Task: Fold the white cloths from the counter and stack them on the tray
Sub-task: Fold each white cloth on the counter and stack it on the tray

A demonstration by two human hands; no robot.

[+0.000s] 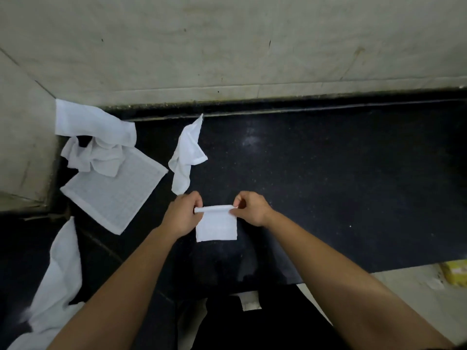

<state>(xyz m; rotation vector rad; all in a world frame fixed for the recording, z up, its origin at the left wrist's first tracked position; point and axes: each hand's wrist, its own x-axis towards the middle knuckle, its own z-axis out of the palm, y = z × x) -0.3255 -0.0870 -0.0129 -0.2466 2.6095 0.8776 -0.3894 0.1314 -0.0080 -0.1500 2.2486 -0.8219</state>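
Bare left hand (183, 214) and right hand (252, 209), bare forearms (121, 286), black garment (252, 329) below them.

On the counter (328, 173), a small cloth (216, 228) lies between left hand (183, 215) and right hand (252, 209); a flat cloth (113, 195) lies left, a pile (96, 147) behind that.

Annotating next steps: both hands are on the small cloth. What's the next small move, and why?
Probably draw the pinched far edge toward the near edge and lay it down, finishing the fold. The left hand and right hand each pinch an end of the far edge of the cloth, which is rolled over; the rest lies flat on the counter.
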